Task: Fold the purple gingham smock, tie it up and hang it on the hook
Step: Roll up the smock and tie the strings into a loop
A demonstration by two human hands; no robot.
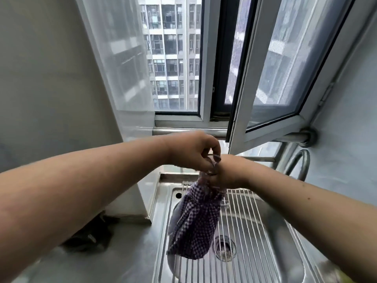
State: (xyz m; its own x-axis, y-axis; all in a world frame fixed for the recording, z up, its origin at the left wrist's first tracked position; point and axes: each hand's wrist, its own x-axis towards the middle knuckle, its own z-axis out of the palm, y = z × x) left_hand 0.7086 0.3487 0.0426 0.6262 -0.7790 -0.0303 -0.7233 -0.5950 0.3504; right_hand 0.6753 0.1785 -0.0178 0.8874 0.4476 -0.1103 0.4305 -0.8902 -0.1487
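Note:
The purple gingham smock [194,219] hangs as a folded bundle above the steel sink, gathered at its top. My right hand [226,173] grips the gathered top from the right. My left hand [191,150] is just above it, fingers pinched on a thin tie of the smock [215,159]. The two hands touch. No hook shows clearly in view.
A steel sink [271,225] with a wire rack [246,221] over it and a drain [224,249] lies below. A curved tap [299,164] stands at the right. An open window sash [271,94] juts inward above a steel rail [183,131]. A dark object [89,235] lies on the counter at left.

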